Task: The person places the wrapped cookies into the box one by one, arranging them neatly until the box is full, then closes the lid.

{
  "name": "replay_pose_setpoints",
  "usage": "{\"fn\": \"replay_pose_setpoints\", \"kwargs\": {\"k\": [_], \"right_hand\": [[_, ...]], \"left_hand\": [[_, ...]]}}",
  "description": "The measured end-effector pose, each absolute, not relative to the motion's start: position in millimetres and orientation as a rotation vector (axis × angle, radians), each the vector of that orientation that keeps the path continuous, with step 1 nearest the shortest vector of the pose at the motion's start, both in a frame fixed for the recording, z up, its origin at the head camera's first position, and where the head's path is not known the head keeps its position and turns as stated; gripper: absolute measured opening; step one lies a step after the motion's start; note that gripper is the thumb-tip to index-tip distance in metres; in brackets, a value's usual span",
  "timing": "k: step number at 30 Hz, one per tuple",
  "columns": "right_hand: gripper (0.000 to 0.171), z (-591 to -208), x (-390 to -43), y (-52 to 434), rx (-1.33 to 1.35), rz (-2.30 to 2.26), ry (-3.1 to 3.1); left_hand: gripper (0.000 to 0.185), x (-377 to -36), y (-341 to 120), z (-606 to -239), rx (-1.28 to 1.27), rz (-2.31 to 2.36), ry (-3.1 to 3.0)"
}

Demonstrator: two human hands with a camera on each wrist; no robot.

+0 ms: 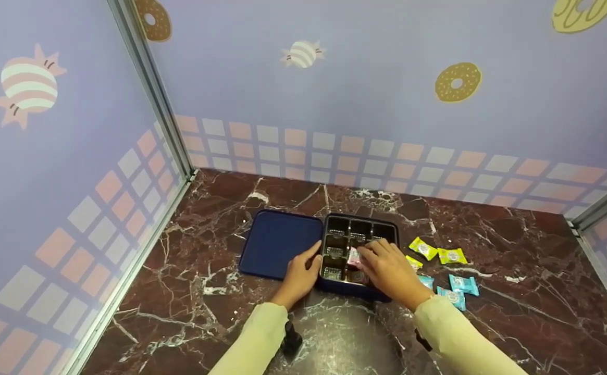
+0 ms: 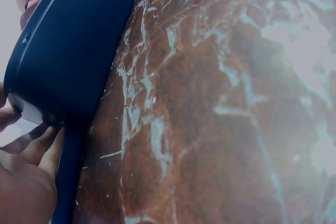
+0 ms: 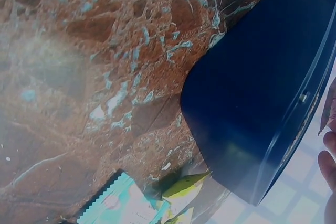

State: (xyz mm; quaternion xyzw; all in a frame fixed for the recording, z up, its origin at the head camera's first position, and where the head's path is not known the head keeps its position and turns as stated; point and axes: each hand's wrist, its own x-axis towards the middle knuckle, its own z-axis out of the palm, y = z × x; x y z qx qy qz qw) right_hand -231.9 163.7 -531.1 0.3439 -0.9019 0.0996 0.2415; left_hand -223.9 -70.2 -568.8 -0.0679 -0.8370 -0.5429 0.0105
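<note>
A dark blue box [image 1: 359, 249] with a grid of small compartments stands open on the marble table, and several compartments hold clear-wrapped sweets. Its flat lid [image 1: 280, 242] lies just to the left. My left hand [image 1: 308, 263] rests against the box's left wall with relaxed fingers [image 2: 31, 145] touching the box [image 2: 68, 51]. My right hand [image 1: 368, 252] reaches over the tray and pinches a pink wrapped candy [image 1: 354, 256] above a middle compartment. The right wrist view shows the box's outer wall [image 3: 262, 93] and my fingertips [image 3: 328, 156] at the frame's edge.
Loose wrapped candies lie right of the box: yellow ones [image 1: 423, 248] [image 1: 451, 255] and teal ones [image 1: 463, 284] [image 1: 451, 297]; a teal one [image 3: 121, 203] and a yellow one [image 3: 184, 184] show under the right wrist. Patterned walls enclose the red-brown marble table [image 1: 204, 291] on three sides.
</note>
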Motion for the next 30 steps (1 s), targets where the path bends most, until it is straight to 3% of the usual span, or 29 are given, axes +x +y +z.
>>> {"fn": "replay_pose_setpoints", "kwargs": {"k": [30], "right_hand": [[0.026,-531.4,-229.9,140.6,0.999,0.288,-2.454]], "left_hand": [[0.043,-223.8,-69.8,-569.7,-0.217,-1.689,-2.578]]}}
